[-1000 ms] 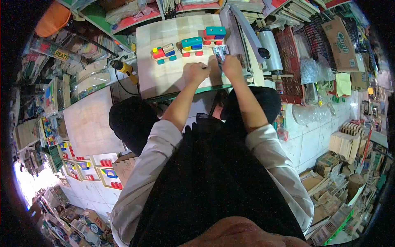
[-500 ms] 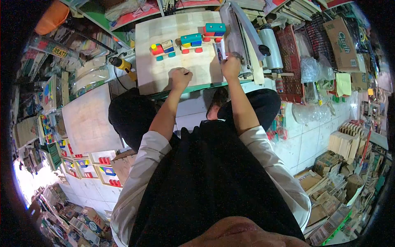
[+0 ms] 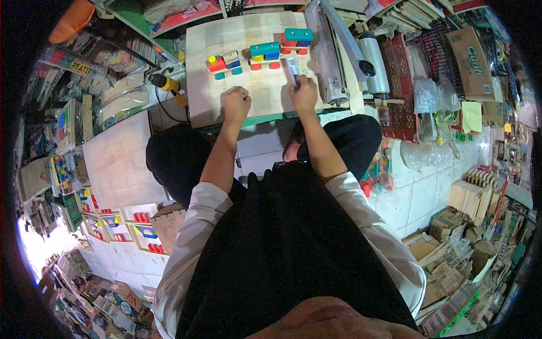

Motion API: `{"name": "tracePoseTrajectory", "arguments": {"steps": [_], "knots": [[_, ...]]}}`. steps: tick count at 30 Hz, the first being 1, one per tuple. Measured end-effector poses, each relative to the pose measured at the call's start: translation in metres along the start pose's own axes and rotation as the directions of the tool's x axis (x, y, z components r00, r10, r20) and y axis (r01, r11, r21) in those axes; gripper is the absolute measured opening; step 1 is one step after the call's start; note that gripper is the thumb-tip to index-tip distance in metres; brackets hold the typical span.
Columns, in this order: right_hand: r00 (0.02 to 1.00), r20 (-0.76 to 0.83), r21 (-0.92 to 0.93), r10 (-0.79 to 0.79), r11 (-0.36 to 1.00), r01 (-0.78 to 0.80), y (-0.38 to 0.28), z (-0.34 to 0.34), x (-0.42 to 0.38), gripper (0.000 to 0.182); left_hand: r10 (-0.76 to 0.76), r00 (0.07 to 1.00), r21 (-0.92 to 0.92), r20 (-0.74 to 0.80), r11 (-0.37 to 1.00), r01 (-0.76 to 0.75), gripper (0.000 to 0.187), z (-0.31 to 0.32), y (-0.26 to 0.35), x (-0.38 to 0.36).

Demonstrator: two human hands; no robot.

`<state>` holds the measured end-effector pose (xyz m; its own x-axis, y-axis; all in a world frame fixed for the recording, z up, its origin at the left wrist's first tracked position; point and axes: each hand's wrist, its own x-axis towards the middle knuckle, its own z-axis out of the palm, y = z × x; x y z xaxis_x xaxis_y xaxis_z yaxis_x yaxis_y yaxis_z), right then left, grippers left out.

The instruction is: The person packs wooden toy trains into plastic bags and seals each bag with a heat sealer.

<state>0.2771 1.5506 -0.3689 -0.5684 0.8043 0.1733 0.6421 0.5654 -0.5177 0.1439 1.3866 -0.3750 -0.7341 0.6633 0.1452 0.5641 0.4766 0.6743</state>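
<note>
On a pale wooden board, a toy train stands in three parts: an engine (image 3: pixel 223 65) with a yellow and red front at the left, a middle wagon (image 3: pixel 264 55) with a teal top, and a rear wagon (image 3: pixel 296 40), also teal-topped. My left hand (image 3: pixel 236 103) rests closed near the board's front edge, below the engine; what it holds, if anything, is too small to name. My right hand (image 3: pixel 304 93) is closed around the lower end of a whitish tube (image 3: pixel 292 68), which points away from me below the rear wagon.
A bag sealer (image 3: pixel 333 62) lies along the board's right side, with a plastic film roll (image 3: pixel 374 65) beyond it. A yellow drill (image 3: pixel 165 85) lies to the left. Trays of coloured blocks (image 3: pixel 148 234) are at lower left, a red crate (image 3: pixel 398 85) at right.
My right hand has moved left, bringing the whitish tube away from the sealer's edge. My left hand has shifted slightly left.
</note>
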Motion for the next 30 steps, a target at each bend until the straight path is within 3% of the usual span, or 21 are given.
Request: {"name": "tracePoseTrajectory", "arguments": {"steps": [1, 3, 4, 5, 6, 7, 9, 11, 13, 18, 20, 26, 28, 29, 30], "knots": [[0.998, -0.001, 0.071, -0.059, 0.996, 0.059, -0.003, 0.003, -0.004, 0.024, -0.053, 0.998, -0.075, -0.018, 0.996, 0.052, 0.006, -0.004, 0.001, 0.000], [0.999, -0.017, 0.077, -0.043, 0.996, 0.044, -0.009, 0.000, -0.001, 0.020, 0.013, 0.999, -0.007, -0.053, 1.000, -0.013, 0.011, -0.006, -0.011, 0.002], [0.998, -0.024, 0.052, -0.056, 0.997, 0.058, -0.002, -0.001, 0.011, 0.018, -0.141, 0.990, -0.206, -0.004, 0.969, 0.137, 0.012, -0.005, -0.016, 0.002], [0.997, -0.028, 0.028, -0.068, 0.997, 0.069, 0.011, 0.000, 0.026, 0.017, -0.280, 0.957, -0.385, 0.076, 0.877, 0.288, 0.012, -0.005, -0.019, 0.000], [0.999, 0.031, -0.125, 0.010, 0.992, -0.006, 0.016, -0.005, 0.038, 0.018, -0.418, 0.884, -0.692, 0.211, 0.575, 0.437, 0.014, -0.014, 0.000, -0.002], [0.999, 0.036, -0.124, 0.011, 0.992, -0.007, 0.019, -0.004, 0.046, 0.018, -0.422, 0.881, -0.690, 0.212, 0.574, 0.441, 0.014, -0.017, 0.007, -0.005], [0.982, 0.103, -0.201, 0.158, 0.970, -0.135, 0.025, 0.003, 0.065, 0.013, -0.448, 0.795, -0.858, 0.410, 0.107, 0.503, 0.011, -0.022, 0.020, -0.005], [0.977, 0.171, -0.257, 0.130, 0.963, -0.084, 0.027, 0.009, 0.070, 0.012, -0.400, 0.801, -0.851, 0.445, 0.090, 0.517, 0.012, -0.017, 0.031, -0.005], [0.996, 0.082, -0.196, -0.025, 0.980, 0.040, 0.030, 0.014, 0.068, 0.013, -0.369, 0.745, -0.820, 0.555, -0.094, 0.565, 0.010, -0.001, 0.035, -0.004], [0.958, 0.280, -0.332, 0.065, 0.943, 0.033, 0.016, 0.004, 0.075, 0.012, -0.240, 0.744, -0.780, 0.623, -0.257, 0.570, 0.018, 0.025, 0.049, 0.001], [0.945, 0.320, -0.355, 0.063, 0.933, 0.058, 0.019, 0.005, 0.082, 0.012, -0.273, 0.720, -0.768, 0.639, -0.292, 0.571, 0.017, 0.032, 0.057, 0.006], [0.944, 0.307, -0.285, 0.120, 0.958, -0.029, 0.017, 0.009, 0.086, 0.012, -0.323, 0.698, -0.764, 0.639, -0.368, 0.529, 0.029, 0.050, 0.061, 0.016], [0.938, 0.344, -0.254, -0.030, 0.959, 0.124, 0.014, 0.001, 0.081, 0.013, -0.330, 0.699, -0.769, 0.634, -0.365, 0.525, 0.032, 0.053, 0.063, 0.017], [0.940, 0.341, -0.255, -0.030, 0.959, 0.123, 0.010, -0.002, 0.080, 0.013, -0.336, 0.706, -0.776, 0.624, -0.377, 0.506, 0.034, 0.054, 0.065, 0.019], [0.922, 0.387, -0.024, -0.022, 0.999, 0.034, 0.006, -0.005, 0.078, 0.015, -0.341, 0.711, -0.781, 0.615, -0.391, 0.488, 0.036, 0.055, 0.066, 0.020]]}}
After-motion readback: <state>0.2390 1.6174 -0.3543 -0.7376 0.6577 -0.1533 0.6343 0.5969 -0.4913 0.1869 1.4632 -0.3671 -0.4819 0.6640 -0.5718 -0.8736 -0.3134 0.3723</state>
